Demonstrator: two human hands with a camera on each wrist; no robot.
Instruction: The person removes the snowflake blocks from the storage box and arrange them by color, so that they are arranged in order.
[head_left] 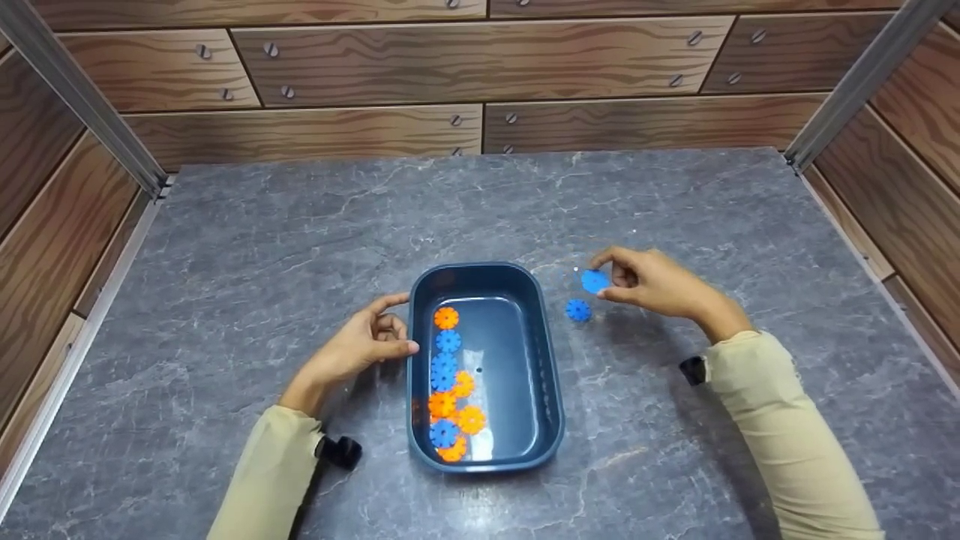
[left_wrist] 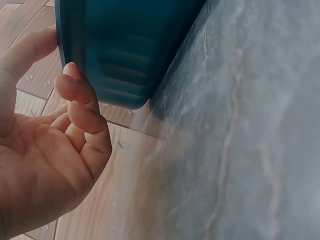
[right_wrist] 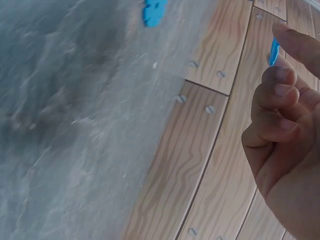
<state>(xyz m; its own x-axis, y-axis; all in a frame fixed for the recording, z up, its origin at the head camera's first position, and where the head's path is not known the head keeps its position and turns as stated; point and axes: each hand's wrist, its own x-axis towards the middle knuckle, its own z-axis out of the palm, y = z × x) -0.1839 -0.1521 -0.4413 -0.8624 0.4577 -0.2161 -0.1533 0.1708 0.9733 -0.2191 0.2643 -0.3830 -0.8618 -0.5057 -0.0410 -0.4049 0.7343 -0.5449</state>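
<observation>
Right-hand grip [head_left: 654, 282]: nearly closed, with a gap only as wide as the part. We find 1 blue disc [head_left: 595, 282] pinched between thumb and fingertip; the other fingers fold in toward the palm. The right wrist view shows this disc edge-on. We judge that a rim pinch suits so thin a part, as it leaves both faces uncovered.

Loose part: another blue disc, the flat piece [head_left: 578, 310], lies on the tabletop [head_left: 300, 225] just below the pinched disc and near the tub's right wall.

Left-hand grip [head_left: 351, 351]: partly closed on the left rim of the tub [head_left: 514, 352]. We see the thumb and 1 finger at the rim, spread apart, with the remaining fingers curled. This hold probably steadies the tub against sliding.

Tub: upright, open side up, between both hands. Inside, orange discs [head_left: 471, 420] and blue pieces [head_left: 448, 341] lie along the left wall, some overlapping.
</observation>
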